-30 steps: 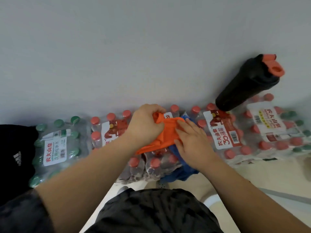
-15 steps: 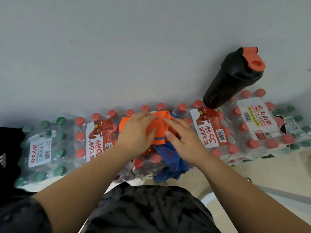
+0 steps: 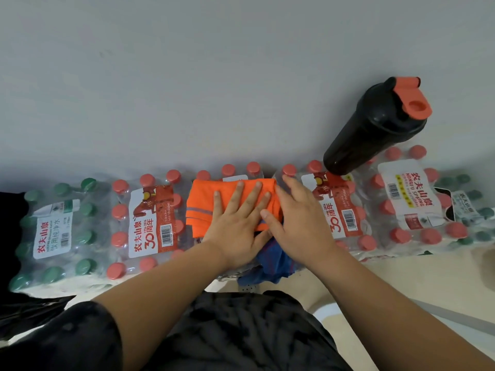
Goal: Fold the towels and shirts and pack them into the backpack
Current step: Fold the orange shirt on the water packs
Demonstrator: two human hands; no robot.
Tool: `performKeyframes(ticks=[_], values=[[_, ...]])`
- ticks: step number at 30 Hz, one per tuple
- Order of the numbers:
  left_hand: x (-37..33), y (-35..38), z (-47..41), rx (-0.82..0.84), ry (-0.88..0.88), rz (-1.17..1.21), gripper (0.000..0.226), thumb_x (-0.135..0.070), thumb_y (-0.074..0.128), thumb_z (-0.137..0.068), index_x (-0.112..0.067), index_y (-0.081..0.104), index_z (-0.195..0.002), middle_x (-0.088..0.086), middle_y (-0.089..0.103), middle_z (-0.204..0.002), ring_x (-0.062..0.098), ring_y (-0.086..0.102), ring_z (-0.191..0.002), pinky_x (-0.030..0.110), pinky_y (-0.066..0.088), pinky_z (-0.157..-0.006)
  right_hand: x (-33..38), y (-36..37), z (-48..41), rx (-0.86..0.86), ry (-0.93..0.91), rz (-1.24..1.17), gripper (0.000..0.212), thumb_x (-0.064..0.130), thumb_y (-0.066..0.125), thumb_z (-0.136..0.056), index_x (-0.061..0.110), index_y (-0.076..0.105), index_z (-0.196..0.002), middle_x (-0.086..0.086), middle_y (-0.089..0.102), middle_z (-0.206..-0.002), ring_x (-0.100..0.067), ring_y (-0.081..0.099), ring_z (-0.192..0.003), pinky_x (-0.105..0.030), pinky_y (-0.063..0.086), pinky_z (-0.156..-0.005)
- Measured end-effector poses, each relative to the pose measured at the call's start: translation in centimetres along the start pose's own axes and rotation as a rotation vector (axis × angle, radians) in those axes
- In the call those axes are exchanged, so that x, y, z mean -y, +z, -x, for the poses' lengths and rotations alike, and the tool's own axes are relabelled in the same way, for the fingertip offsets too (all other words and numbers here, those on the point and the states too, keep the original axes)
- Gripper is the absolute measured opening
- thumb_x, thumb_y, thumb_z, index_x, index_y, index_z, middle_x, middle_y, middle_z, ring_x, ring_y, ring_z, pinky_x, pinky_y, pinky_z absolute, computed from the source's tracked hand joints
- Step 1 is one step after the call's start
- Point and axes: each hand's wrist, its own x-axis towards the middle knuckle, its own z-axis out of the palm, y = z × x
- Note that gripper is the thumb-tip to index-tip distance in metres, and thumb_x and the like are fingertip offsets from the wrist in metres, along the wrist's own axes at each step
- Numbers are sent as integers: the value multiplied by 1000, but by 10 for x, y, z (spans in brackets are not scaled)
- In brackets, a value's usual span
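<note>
A folded orange towel [image 3: 203, 204] with a grey stripe lies flat on top of shrink-wrapped packs of water bottles. My left hand [image 3: 238, 223] presses down on it with straight, spread fingers. My right hand [image 3: 297, 218] rests at the towel's right edge, fingers extended, thumb on the cloth. A crumpled blue cloth [image 3: 273, 266] hangs below the hands over the front of the packs. A black item with a white logo shows at the far left edge [image 3: 10, 210]; I cannot tell what it is.
A black shaker bottle [image 3: 372, 129] with an orange lid stands on the packs at the right. Red-capped packs [image 3: 150, 220] and a green-capped pack [image 3: 53, 231] line a grey wall [image 3: 214, 76]. Pale floor lies at the lower right.
The orange towel went from bunched in my gripping left hand to folded flat on the packs. Both hands opened and now press on it.
</note>
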Motion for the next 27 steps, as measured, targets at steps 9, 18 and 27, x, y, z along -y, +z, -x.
performKeyframes(ticks=[9,18,27], values=[[32,-20,19,-166,93,140,72,-53,21,-94,-20,22,-159,5,14,-167,26,6,-154,47,2,-124,-10,16,4,397,-76,162,94,81,-4,-86,21,-21,-157,4,-27,-164,-15,-33,-147,-52,-16,-121],[83,-37,19,-277,-343,548,62,-40,56,-98,-26,33,-154,11,50,-146,30,46,-133,39,38,-108,9,8,-7,231,-208,318,90,80,8,-92,23,-1,-161,-2,-20,-167,-26,-22,-152,-60,-8,-121],[82,-34,6,-245,-550,730,91,-36,86,-71,-23,39,-147,6,58,-136,27,56,-122,39,47,-101,16,25,-9,313,-214,316,80,77,15,-94,34,-1,-160,6,-11,-168,-25,-20,-153,-60,-4,-121]])
